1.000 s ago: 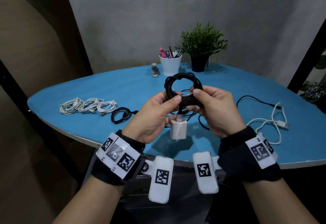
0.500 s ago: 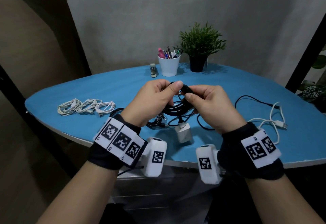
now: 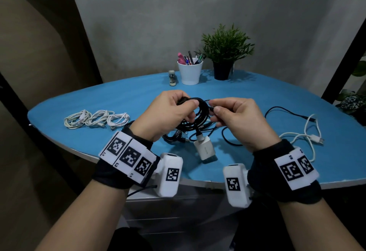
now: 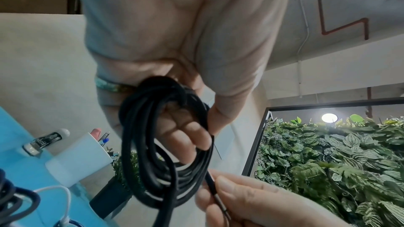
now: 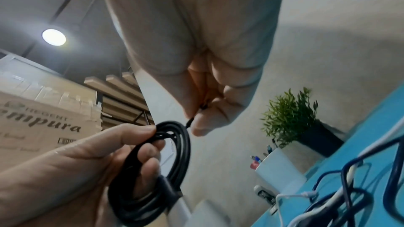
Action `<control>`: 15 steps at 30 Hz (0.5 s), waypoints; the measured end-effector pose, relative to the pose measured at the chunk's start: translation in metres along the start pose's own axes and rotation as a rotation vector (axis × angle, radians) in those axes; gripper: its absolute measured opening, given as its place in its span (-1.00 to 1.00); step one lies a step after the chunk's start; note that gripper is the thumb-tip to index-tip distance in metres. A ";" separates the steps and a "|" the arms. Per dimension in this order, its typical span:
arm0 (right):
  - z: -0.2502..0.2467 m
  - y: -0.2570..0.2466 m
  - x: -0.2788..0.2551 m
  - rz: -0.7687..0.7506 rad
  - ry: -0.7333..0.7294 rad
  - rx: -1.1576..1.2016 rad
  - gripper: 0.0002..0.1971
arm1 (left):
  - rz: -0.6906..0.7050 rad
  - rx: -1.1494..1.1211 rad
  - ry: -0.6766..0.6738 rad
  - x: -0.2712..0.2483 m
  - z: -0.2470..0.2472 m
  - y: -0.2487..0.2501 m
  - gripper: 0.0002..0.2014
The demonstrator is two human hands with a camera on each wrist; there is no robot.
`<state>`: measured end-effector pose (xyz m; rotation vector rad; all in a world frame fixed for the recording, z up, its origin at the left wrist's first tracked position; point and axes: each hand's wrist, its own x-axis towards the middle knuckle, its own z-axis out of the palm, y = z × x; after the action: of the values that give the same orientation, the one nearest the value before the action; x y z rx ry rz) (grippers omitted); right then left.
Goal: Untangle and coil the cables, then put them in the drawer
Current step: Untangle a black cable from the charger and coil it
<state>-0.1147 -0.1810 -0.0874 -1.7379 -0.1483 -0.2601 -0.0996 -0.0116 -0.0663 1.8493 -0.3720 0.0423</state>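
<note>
Wrist bands, both forearms: black straps with white coded tags and a white camera block, nearest the viewer.

White charger block (image 3: 205, 148): hangs on its lead below the hands, above the near part of the blue table (image 3: 122, 100).

Left hand (image 3: 168, 115): fingers curled through and round the black cable coil (image 3: 195, 119), thumb pressed on the top of the loops. In the left wrist view the fingers (image 4: 186, 137) show inside the ring of loops (image 4: 161, 144); the strands run round them.

Right hand (image 3: 236, 119): thumb and forefinger pinch the free end of the same cable, a slim black plug (image 4: 215, 191), just beside the coil's right edge. Remaining fingers curled under; held narrow.

Small black coiled cable (image 3: 172, 137): on the table, under the left hand, partly hidden.

Loose black cable (image 3: 285, 111) and loose white cable (image 3: 309, 138): uncoiled on the table, right of the right hand, crossing each other.

Three white coiled cables (image 3: 97, 119): side by side on the table, well left of the left hand.

Far edge of table: stapler (image 3: 172, 77), white cup of pens (image 3: 190, 72), potted plant (image 3: 225, 52), in a row before the grey wall.
</note>
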 end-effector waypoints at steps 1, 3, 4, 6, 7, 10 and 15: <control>-0.001 0.001 0.000 0.004 0.010 -0.022 -0.86 | 0.000 -0.018 0.004 0.000 -0.001 -0.001 -0.84; -0.003 0.000 0.000 -0.005 0.016 -0.108 -0.90 | -0.007 -0.076 0.021 0.000 -0.001 -0.003 -0.84; -0.004 0.000 0.000 -0.006 0.018 -0.144 -0.88 | -0.019 -0.114 0.028 0.000 -0.001 -0.004 -0.84; -0.005 -0.002 -0.001 0.017 0.021 -0.122 -0.84 | -0.033 -0.172 0.029 0.000 -0.001 -0.006 -0.83; -0.005 -0.003 -0.002 0.038 0.012 -0.063 -0.83 | -0.028 -0.186 0.028 -0.001 0.000 -0.006 -0.82; -0.001 -0.008 -0.005 0.085 -0.033 0.111 -0.85 | -0.004 -0.234 0.040 -0.001 0.002 -0.009 -0.77; -0.001 -0.014 -0.008 0.076 -0.104 0.141 -0.87 | -0.012 -0.411 0.029 -0.002 0.007 -0.015 -0.78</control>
<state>-0.1263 -0.1788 -0.0763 -1.6139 -0.1721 -0.1007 -0.0985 -0.0134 -0.0828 1.4433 -0.3224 -0.0154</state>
